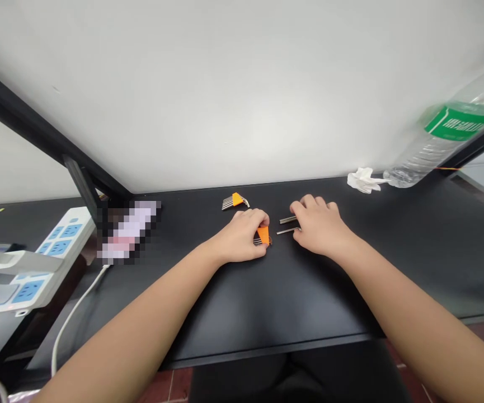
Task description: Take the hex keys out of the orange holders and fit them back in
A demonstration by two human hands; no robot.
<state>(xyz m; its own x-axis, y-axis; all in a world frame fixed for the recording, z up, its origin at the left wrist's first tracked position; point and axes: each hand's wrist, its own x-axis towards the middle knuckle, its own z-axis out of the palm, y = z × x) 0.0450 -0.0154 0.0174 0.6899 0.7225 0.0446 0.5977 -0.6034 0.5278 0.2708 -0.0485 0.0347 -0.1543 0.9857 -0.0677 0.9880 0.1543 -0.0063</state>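
My left hand [245,236] is closed around an orange holder [263,235] with several thin metal rods, which looks like a hex key set; the thumb and fingers grip its sides just above the black table. To the right, my right hand [317,224] has its fingers curled over loose metal rods that look like hex keys [287,230]; their tips point left, and their other ends are hidden under the fingers. Behind my left hand lies a second orange hex key holder [237,199], its long rods pointing left and short bent ends at the right.
The black table [283,313] meets a pale wall. At the right back, a large clear bottle [455,123] with a green label leans beside a crumpled tissue [365,180]. On the left are a blurred-out phone-like object [135,229], a white cable [74,310] and a power strip [63,246].
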